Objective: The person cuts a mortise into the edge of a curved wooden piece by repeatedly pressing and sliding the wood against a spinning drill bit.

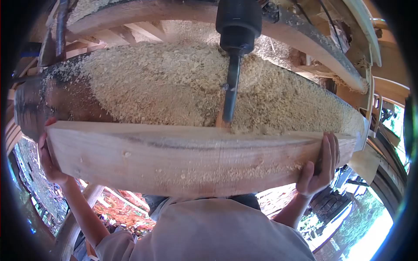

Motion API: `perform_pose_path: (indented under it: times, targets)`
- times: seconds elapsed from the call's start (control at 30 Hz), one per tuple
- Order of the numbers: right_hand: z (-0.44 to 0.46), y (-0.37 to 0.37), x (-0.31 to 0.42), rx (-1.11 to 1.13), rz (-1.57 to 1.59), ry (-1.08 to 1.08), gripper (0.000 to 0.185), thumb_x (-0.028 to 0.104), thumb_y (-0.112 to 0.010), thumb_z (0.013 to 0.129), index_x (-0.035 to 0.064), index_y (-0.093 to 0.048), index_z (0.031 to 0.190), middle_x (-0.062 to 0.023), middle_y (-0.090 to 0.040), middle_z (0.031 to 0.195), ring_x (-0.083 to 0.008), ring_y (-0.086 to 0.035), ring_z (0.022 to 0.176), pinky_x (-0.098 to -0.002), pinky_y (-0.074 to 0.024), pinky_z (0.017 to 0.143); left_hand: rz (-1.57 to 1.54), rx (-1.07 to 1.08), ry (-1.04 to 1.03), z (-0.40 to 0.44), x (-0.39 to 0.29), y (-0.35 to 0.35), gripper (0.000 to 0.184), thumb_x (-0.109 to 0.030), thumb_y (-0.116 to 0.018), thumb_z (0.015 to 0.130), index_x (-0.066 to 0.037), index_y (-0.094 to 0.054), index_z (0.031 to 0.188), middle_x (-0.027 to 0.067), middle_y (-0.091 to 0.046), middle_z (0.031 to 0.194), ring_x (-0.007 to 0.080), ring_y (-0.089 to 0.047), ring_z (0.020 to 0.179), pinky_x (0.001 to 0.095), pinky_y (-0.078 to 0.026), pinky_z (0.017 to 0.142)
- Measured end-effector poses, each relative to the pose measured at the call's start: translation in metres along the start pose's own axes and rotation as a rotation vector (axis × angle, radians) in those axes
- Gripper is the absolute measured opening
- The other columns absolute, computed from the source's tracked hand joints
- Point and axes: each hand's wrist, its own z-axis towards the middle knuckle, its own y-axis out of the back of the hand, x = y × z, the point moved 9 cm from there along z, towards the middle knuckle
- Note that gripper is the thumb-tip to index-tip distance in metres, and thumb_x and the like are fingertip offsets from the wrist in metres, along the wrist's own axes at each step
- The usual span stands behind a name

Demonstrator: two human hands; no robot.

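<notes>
A long, pale wooden block [183, 158] lies across the near side of a work table. My left hand [51, 158] is closed around its left end, with the fingers partly hidden behind the wood. Near the other end, my right hand [321, 167] grips the block, fingers over the top edge and thumb on the near face. Just behind the block's far edge a dark metal cutter bit [232, 89] hangs from a black chuck [238, 26]. Whether the bit touches the wood cannot be made out. Wood chips dot the block's near face.
A thick layer of wood shavings [152, 82] covers much of the dark table [69, 98]. Curved wooden pieces [322, 43] lie behind it. A metal post [62, 30] stands at the back left. Boards lean at the right, and debris covers the ground below.
</notes>
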Motion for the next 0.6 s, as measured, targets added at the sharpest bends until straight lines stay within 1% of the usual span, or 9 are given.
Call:
perform_pose_path:
  times: [0.1,0.13,0.23,0.33,0.43,0.53,0.6]
  targets:
    - [0.002,-0.002,-0.002,-0.002,0.023,0.013,0.062,0.038,-0.049,0.087,-0.0127,-0.062,0.121,-0.029,-0.065,0.117,-0.0502,-0.058,0.115,-0.0582,-0.0412,0.101,0.098,-0.059,-0.022,-0.006,-0.004,-0.003,0.056,-0.029,-0.024,0.098,0.002,-0.044,0.14,0.0321,-0.038,0.148,0.0442,-0.037,0.139,0.0567,-0.027,0.117]
    - [0.003,-0.003,-0.003,0.025,0.01,0.033,0.062,0.036,-0.048,0.087,-0.0131,-0.061,0.121,-0.0299,-0.064,0.119,-0.0516,-0.057,0.116,-0.0593,-0.0416,0.101,0.226,0.064,-0.089,-0.003,-0.01,-0.018,0.059,-0.032,-0.025,0.097,0.003,-0.042,0.14,0.0327,-0.037,0.148,0.045,-0.036,0.139,0.0579,-0.026,0.117]
    - [0.003,-0.005,-0.009,0.023,-0.003,0.011,0.062,0.036,-0.047,0.087,-0.0125,-0.059,0.124,-0.0299,-0.063,0.121,-0.051,-0.057,0.116,-0.0599,-0.0414,0.101,0.123,-0.082,0.029,-0.002,-0.001,0.0,0.062,-0.037,-0.025,0.097,0.003,-0.045,0.141,0.0298,-0.038,0.149,0.0425,-0.035,0.14,0.0545,-0.027,0.118]
    - [0.006,-0.007,-0.012,0.04,-0.01,0.019,0.062,0.036,-0.045,0.09,-0.0128,-0.057,0.126,-0.0302,-0.062,0.123,-0.0505,-0.056,0.118,-0.0606,-0.0411,0.102,0.291,0.023,-0.025,0.007,-0.004,-0.025,0.056,-0.03,-0.022,0.099,0.001,-0.042,0.14,0.033,-0.036,0.148,0.0457,-0.036,0.139,0.0576,-0.03,0.116]
    - [0.01,-0.005,-0.012,0.054,-0.025,0.029,0.062,0.037,-0.044,0.091,-0.0128,-0.057,0.126,-0.0303,-0.062,0.123,-0.0498,-0.056,0.118,-0.0608,-0.0409,0.103,0.236,0.006,0.012,0.008,0.004,-0.012,0.053,-0.027,-0.019,0.1,-0.002,-0.043,0.14,0.0329,-0.037,0.147,0.0452,-0.038,0.137,0.057,-0.034,0.114]
    - [0.01,-0.005,-0.011,0.05,-0.029,0.041,0.061,0.036,-0.044,0.092,-0.0126,-0.056,0.127,-0.0304,-0.062,0.124,-0.0492,-0.056,0.119,-0.0609,-0.0407,0.104,0.311,-0.041,-0.005,0.007,0.004,-0.009,0.052,-0.026,-0.018,0.1,-0.004,-0.045,0.138,0.0324,-0.038,0.146,0.0448,-0.04,0.136,0.0572,-0.034,0.114]
    - [0.011,-0.006,-0.01,0.048,-0.026,0.049,0.061,0.036,-0.043,0.093,-0.0125,-0.056,0.127,-0.0305,-0.062,0.124,-0.049,-0.056,0.119,-0.0609,-0.0407,0.104,0.397,0.042,-0.048,0.008,0.001,-0.014,0.051,-0.025,-0.018,0.1,-0.004,-0.045,0.138,0.0324,-0.039,0.146,0.0451,-0.04,0.135,0.0576,-0.034,0.113]
